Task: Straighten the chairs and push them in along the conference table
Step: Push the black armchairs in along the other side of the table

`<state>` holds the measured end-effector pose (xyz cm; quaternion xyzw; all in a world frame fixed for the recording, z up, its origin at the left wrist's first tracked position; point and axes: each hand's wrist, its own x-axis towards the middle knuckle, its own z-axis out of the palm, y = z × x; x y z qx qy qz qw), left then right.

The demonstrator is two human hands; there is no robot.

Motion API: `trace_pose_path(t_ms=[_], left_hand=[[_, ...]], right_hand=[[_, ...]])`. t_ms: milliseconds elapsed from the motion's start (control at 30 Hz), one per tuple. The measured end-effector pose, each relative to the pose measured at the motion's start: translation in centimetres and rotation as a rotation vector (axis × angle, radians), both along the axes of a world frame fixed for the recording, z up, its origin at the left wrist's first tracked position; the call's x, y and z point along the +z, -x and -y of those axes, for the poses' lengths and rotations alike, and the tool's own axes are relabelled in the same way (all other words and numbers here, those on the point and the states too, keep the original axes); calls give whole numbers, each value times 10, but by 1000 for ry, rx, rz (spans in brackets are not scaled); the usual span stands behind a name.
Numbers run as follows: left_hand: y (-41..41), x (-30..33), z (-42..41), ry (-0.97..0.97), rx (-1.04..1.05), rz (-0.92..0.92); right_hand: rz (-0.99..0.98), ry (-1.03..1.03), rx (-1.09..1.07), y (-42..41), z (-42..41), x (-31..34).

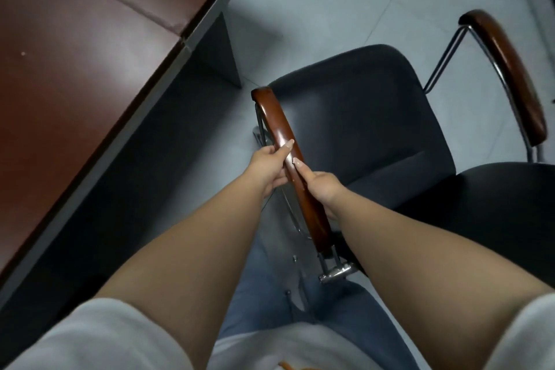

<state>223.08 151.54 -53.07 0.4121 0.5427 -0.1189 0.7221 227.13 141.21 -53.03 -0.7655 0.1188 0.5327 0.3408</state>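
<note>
left hand [271,164]: grip closed on wooden armrest [289,159], frame centre | right hand [322,186]: grip closed on same armrest | chair [360,117] angled beside worktop [75,54], upper left

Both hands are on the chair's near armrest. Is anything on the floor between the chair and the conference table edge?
Nothing visible. Both the left hand and right hand grip the near brown wooden armrest of the black padded chair; only bare grey tile floor separates it from the reddish-brown conference table.

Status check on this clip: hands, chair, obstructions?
Left hand and right hand both gripping near armrest. Chair angled, clear of conference table, not pushed in. No obstruction seen.
</note>
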Motion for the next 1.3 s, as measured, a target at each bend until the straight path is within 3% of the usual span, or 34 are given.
trace_pose_path(t_ms=[267, 800, 1100, 1300], left_hand=[[52, 13, 80, -115, 235, 11], [189, 8, 181, -25, 544, -53], [201, 1, 195, -22, 686, -38], [234, 25, 215, -93, 777, -70]], right_hand=[[-20, -75, 195, 29, 67, 10], [-63, -28, 417, 153, 143, -19], [62, -72, 440, 170, 147, -19], [316, -76, 325, 183, 166, 14]])
